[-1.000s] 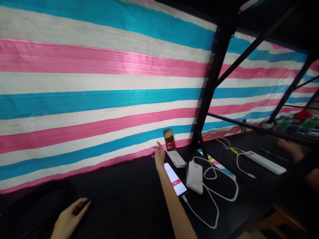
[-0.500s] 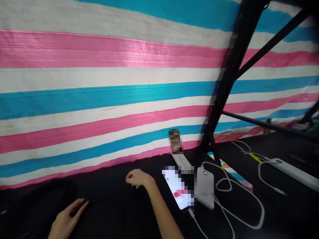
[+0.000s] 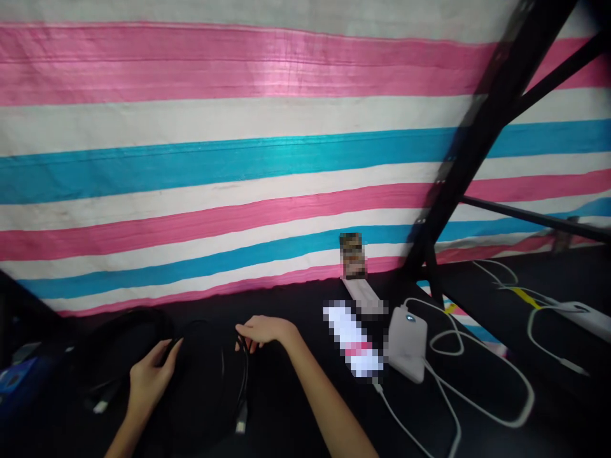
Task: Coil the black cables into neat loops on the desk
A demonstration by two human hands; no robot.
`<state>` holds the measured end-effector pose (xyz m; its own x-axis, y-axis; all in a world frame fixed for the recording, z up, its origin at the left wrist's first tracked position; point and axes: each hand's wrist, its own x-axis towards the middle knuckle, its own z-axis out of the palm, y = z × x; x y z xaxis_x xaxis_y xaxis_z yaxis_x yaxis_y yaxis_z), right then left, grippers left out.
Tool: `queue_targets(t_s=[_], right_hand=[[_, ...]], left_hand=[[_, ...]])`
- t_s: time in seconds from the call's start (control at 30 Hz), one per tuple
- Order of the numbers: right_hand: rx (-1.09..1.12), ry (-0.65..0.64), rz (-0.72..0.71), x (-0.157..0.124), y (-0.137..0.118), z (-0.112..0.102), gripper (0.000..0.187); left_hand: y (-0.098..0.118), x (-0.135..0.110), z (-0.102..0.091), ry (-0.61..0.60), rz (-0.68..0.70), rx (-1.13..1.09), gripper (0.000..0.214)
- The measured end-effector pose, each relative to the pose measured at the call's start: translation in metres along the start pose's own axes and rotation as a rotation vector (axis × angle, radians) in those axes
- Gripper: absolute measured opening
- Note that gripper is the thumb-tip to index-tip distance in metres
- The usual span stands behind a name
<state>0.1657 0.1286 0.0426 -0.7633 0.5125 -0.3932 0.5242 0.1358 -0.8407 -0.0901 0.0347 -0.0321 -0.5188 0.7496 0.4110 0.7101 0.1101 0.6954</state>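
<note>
A coil of black cable (image 3: 224, 375) lies on the black table (image 3: 296, 407) between my hands, one plug end (image 3: 241, 420) hanging toward me. My left hand (image 3: 150, 375) curls its fingers around the left side of the coil. My right hand (image 3: 265, 331) rests palm down on the coil's right side, fingers bent and pinching the cable. A phone (image 3: 353, 340) with a lit screen lies just right of my right forearm, with a white power bank (image 3: 408, 343) beside it.
White cables (image 3: 477, 388) loop over the table on the right. A small phone (image 3: 353, 256) stands against the striped pink, blue and white tarp (image 3: 238, 159). A black metal post (image 3: 477, 140) rises at right. A blue object (image 3: 12, 378) sits at far left. A white power strip (image 3: 580, 313) lies far right.
My right hand drew back from the standing phone to the black cable coil. My left hand shifted right onto the coil. The view tilted down and left.
</note>
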Motion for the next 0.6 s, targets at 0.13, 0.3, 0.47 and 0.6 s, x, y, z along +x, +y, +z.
queue_targets(t_s=[0.13,0.3,0.47,0.6], right_hand=[[0.036,-0.101,-0.202,-0.018,-0.01,-0.004,0.019],[-0.015,-0.002,-0.178,-0.031,-0.016,-0.006,0.016],[-0.12,0.143,-0.073,-0.041,-0.005,-0.02,0.014],[-0.155,0.212,0.054,-0.05,0.01,-0.03,0.013]], left_hand=[[0.004,-0.002,-0.003,0.133,-0.005,-0.041,0.045],[0.0,0.002,-0.003,0.147,-0.109,-0.116,0.051],[0.006,0.005,-0.007,0.034,-0.154,-0.229,0.053],[0.011,0.005,-0.012,-0.038,-0.18,-0.227,0.049]])
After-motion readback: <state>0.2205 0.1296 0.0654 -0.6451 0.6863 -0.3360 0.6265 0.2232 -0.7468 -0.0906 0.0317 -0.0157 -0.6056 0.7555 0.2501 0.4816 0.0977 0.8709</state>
